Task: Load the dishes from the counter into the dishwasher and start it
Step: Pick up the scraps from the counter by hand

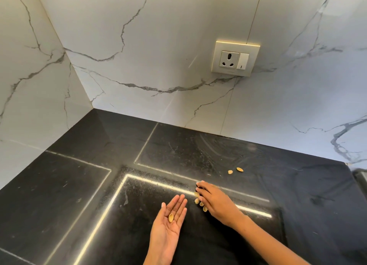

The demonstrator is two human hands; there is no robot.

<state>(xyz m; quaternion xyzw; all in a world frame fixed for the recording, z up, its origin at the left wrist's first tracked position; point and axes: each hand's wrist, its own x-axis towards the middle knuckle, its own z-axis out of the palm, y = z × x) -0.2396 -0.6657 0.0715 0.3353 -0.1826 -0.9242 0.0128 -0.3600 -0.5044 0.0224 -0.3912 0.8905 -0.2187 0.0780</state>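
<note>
My left hand (168, 223) lies palm up over the black counter (79, 185), fingers straight, with one pistachio shell (171, 217) resting on the palm. My right hand (214, 201) is palm down on the counter just to its right, fingers spread over several pistachio shells (199, 201) that lie along its left edge. Two more shells (235, 170) sit farther back on the counter, apart from both hands. No dishes and no dishwasher are in view.
White marbled wall tiles enclose the counter's back and left sides, forming a corner. A wall socket with a switch (235, 59) is mounted above the counter. Bright light strips reflect on the glossy counter. A counter edge shows at the far right (359, 175).
</note>
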